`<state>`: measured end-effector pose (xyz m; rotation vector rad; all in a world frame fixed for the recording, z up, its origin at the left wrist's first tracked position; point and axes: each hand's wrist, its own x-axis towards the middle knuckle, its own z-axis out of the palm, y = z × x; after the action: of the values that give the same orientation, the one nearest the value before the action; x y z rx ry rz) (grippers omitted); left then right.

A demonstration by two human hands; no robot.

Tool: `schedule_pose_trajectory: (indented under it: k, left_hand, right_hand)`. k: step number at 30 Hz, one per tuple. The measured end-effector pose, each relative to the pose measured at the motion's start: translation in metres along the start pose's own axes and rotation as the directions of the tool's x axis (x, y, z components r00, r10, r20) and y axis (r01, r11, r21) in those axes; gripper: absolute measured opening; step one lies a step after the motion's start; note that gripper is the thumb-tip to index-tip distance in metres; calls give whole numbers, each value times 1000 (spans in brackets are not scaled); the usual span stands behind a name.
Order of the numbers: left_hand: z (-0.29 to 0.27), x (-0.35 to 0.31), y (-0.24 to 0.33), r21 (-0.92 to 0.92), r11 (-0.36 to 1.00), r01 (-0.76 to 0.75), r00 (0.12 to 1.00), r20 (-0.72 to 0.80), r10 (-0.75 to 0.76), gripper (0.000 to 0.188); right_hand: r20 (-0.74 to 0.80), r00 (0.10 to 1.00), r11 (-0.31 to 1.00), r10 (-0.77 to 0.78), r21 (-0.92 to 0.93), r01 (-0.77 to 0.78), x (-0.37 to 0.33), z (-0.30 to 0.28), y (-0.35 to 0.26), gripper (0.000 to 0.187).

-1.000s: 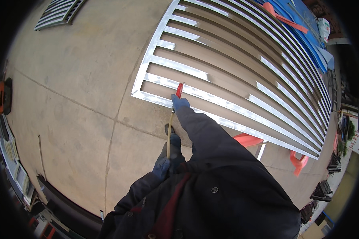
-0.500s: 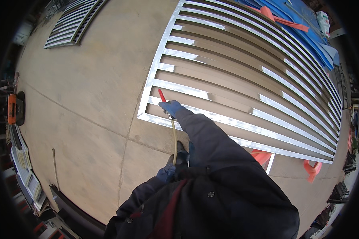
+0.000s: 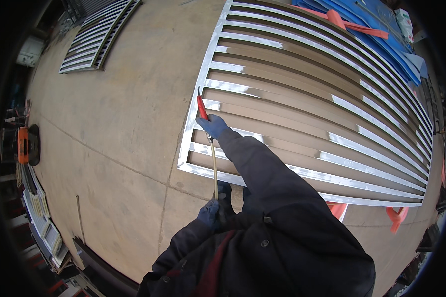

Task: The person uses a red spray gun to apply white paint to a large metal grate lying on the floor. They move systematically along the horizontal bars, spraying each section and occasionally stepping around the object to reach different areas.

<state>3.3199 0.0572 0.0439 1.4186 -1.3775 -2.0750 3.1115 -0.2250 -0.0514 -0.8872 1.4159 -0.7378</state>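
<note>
A person in a dark jacket leans over a metal grille lying flat on a concrete floor. Since a second ago the right hand, in a blue glove, has travelled from the grille's near bottom rail up along its left upright, so the work appears to be advancing along that side of the frame. That hand is wrapped tight around a red-handled tool, whose tip pokes just beyond the fingers and meets the upright. A thin hose trails back from the grip to the left hand, also gloved and closed around it near the chest. Beyond the grip, blue sheeting lies past the grille's far edge; a second grille sits well off to the left
</note>
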Motion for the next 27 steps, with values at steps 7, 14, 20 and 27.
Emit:
schedule_pose_trajectory:
  k: [7, 14, 20, 27]
  left_hand:
    - [-49, 56, 29, -360, 914, 188, 966, 236, -106, 39]
    - [-90, 61, 45, 81, 987, -139, 953, 281, 111, 28]
    - [-110, 96, 21, -441, 799, 409, 857, 487, -170, 40]
    - [-143, 67, -28, 253, 952, 172, 763, 577, -292, 35]
  right_hand:
    - [-335, 916, 954, 222, 267, -133, 32, -22, 8, 53]
    - [-142, 989, 992, 50, -111, -66, 60, 15, -31, 50]
    - [-677, 674, 944, 295, 318, -94, 4, -46, 37, 42]
    - [-111, 941, 940, 321, -82, -330, 7, 44, 18, 52]
